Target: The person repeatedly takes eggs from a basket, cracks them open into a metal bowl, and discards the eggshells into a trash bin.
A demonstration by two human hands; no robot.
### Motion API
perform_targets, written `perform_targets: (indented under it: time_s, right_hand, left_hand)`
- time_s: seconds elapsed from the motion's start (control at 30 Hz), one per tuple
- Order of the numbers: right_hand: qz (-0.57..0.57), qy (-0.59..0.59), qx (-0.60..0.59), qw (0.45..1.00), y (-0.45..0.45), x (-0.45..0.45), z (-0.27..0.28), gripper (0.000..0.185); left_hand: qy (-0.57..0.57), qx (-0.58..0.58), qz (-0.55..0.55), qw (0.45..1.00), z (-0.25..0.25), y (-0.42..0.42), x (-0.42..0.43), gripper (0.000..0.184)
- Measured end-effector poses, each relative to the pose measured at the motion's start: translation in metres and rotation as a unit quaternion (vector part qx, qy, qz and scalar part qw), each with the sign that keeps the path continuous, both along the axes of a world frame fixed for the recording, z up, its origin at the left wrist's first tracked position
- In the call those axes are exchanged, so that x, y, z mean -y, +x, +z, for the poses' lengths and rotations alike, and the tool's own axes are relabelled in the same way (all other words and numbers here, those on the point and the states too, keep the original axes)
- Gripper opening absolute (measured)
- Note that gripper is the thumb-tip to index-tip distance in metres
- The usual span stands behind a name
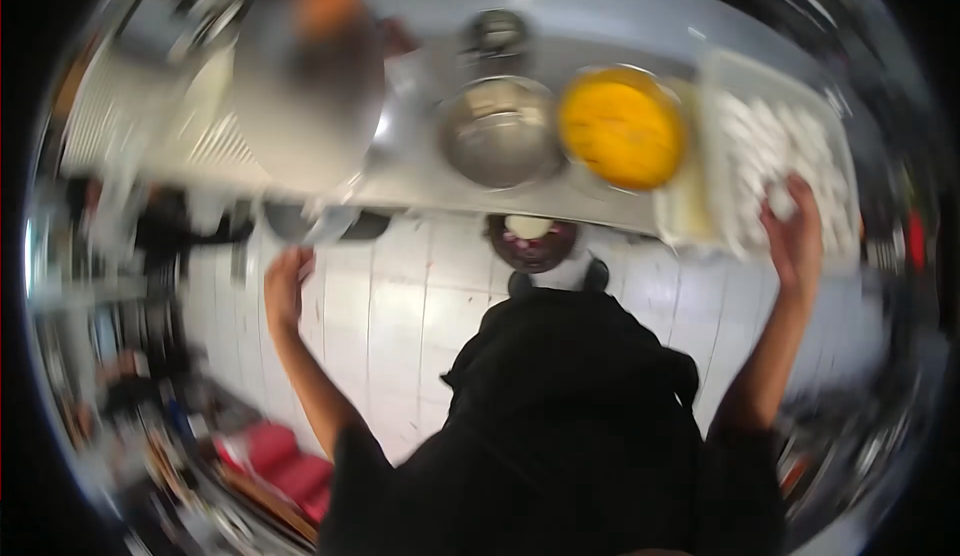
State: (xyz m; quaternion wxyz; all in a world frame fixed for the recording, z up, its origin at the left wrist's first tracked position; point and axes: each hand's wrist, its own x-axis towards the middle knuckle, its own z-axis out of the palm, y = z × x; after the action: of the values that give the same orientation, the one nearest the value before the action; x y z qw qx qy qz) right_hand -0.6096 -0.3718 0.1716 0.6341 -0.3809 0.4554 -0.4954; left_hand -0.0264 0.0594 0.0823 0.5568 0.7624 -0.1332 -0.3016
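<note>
My right hand (797, 231) is over the white tray (712, 106) at the right of the counter. Its fingers are closed on a small white rounded lump (780, 199); blur hides its exact kind. Many similar white pieces (765, 136) fill the tray. Off the counter's front edge on the left, my left hand (287, 281) is raised with its fingers curled together. Whether anything is in them cannot be made out. A translucent plastic piece (332, 223) hangs from the edge just above that hand.
A bowl of bright yellow-orange food (622, 128) stands left of the tray, beside a metal bowl (500, 146) with pale pieces. A large blurred rounded shape (308, 86) covers the counter's left part. Below the edge, a dark reddish bowl (533, 249) is near my feet.
</note>
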Motion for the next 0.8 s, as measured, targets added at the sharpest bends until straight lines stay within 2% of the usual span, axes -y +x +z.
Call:
perform_targets:
  time_s: [0.07,0.2,0.27,0.33,0.4,0.53,0.6,0.7,0.8]
  right_hand:
    - [0.024,0.001,0.011,1.000,-0.022,-0.005,0.007,0.041]
    - [-0.068,-0.018,-0.079,0.994,-0.055,-0.017,0.014,0.045]
    - [-0.083,-0.028,-0.092,0.992,-0.078,-0.022,0.018,0.044]
    - [-0.102,-0.038,-0.101,0.989,-0.103,-0.021,0.017,0.043]
    - [-0.135,-0.046,-0.125,0.982,-0.125,-0.025,0.022,0.042]
    - [-0.219,-0.066,-0.103,0.968,-0.177,-0.033,0.013,0.042]
    - [-0.262,-0.066,-0.094,0.958,-0.197,-0.041,0.010,0.042]
    - [-0.306,-0.058,-0.088,0.946,-0.235,-0.049,-0.004,0.041]
    - [-0.349,-0.034,-0.095,0.932,-0.259,-0.056,-0.011,0.040]
  left_hand:
    - [-0.012,-0.007,-0.091,0.996,0.040,-0.060,0.061,0.038]
    - [-0.148,0.025,-0.290,0.945,0.094,-0.154,0.191,0.038]
    - [-0.150,0.047,-0.374,0.914,0.117,-0.218,0.254,0.037]
    - [-0.186,0.094,-0.480,0.852,0.124,-0.282,0.318,0.035]
    - [-0.192,0.206,-0.581,0.764,0.138,-0.346,0.371,0.034]
    - [-0.209,0.287,-0.658,0.664,0.119,-0.455,0.469,0.033]
    - [-0.199,0.313,-0.677,0.635,0.097,-0.499,0.511,0.035]
    - [-0.175,0.347,-0.677,0.624,0.072,-0.556,0.551,0.035]
    - [-0.217,0.332,-0.676,0.621,0.064,-0.611,0.569,0.035]
